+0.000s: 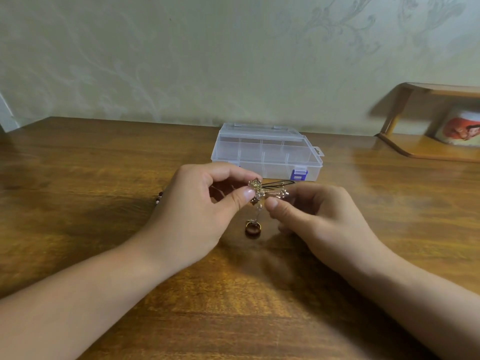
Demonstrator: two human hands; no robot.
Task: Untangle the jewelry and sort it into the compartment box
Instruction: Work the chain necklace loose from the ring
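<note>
A tangle of gold jewelry [257,192] hangs above the wooden table, just in front of the clear compartment box [267,154]. My left hand [205,211] pinches the sparkly gold cluster between thumb and forefinger. My right hand [311,216] pinches a small pinkish piece [282,194] of the same tangle. A thin dark band [278,183] runs between the two hands. A fine chain drops from the cluster to a gold ring [253,228] resting on the table. The box lid is shut, with a blue latch [298,174] at the front.
Dark beads [159,198] peek out on the table behind my left hand. A wooden shelf [426,141] holding a white cup with a red picture [459,131] stands at the back right. The wall runs close behind the box.
</note>
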